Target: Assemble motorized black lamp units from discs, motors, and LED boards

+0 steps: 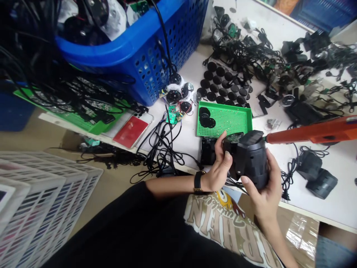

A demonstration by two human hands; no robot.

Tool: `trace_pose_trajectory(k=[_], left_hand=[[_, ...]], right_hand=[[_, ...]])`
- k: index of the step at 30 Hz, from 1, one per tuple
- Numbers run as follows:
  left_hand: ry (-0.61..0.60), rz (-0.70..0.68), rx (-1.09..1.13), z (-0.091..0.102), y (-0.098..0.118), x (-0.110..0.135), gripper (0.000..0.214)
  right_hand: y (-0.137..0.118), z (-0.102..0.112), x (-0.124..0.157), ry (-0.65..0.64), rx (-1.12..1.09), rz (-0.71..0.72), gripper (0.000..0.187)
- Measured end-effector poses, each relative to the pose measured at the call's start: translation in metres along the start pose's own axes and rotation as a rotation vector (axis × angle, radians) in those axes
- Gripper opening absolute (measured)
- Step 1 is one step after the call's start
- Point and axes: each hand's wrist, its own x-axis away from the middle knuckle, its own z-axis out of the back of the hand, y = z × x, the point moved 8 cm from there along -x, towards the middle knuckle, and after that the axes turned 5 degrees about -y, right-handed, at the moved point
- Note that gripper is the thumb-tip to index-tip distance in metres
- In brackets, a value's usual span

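A black plastic device housing (255,163) is held up in front of me at the table's near edge, tilted, with a flatter section on its left side. My right hand (269,188) wraps around its right and lower side, thumb across the front. At the left section, my left hand (217,169) grips with thumb and fingers; part of the fingers is hidden behind the housing. An orange power screwdriver (312,131) reaches in from the right, its tip close to the housing's top; no hand shows on it. Just beyond lies a green tray (242,113) with several black discs (205,117).
A blue basket (139,56) full of parts and cables stands at the back left. Black discs (223,83) lie in rows behind the tray. Tangled cables (164,149) hang over the front edge. More black housings (322,182) sit at right, and white crates (55,197) stand on the left.
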Motion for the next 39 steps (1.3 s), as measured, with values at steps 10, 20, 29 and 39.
trace_pose_trajectory(k=[10, 20, 29, 39], left_hand=[[-0.178, -0.104, -0.126, -0.011, 0.003, 0.001, 0.083], [-0.086, -0.011, 0.01, -0.003, 0.003, -0.005, 0.092], [0.0, 0.044, 0.031, -0.001, 0.001, -0.013, 0.08], [-0.028, 0.044, -0.076, -0.002, 0.006, -0.01, 0.092]], right_hand=[[0.001, -0.006, -0.007, -0.08, 0.007, 0.014, 0.081], [0.012, -0.013, -0.007, -0.191, -0.079, -0.067, 0.079], [0.005, -0.021, -0.013, -0.273, -0.068, -0.052, 0.076], [0.004, -0.02, -0.012, -0.214, -0.089, 0.001, 0.077]])
